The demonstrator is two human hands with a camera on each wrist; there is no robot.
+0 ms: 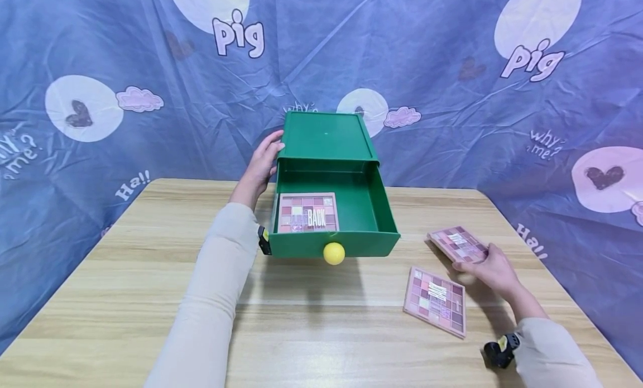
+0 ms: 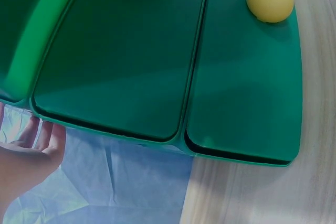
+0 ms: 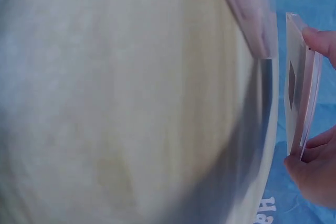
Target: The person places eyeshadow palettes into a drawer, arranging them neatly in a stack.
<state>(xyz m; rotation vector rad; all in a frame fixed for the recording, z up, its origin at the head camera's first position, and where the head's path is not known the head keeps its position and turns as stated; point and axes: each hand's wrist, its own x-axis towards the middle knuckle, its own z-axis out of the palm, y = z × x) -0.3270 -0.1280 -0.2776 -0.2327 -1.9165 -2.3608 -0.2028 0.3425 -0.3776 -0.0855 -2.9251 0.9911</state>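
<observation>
Holding 1 palette (image 1: pixel 456 242), R hand (image 1: pixel 493 269) (L hand (image 1: pixel 262 163) on green cabinet (image 1: pixel 329 135)).

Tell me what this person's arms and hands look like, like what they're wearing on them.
The left sleeve and right sleeve are long, off-white and plain, ending near the wrists. The left hand and right hand are gloveless. By each wrist sits a small black device with a yellow patch: the left device and right device.
</observation>
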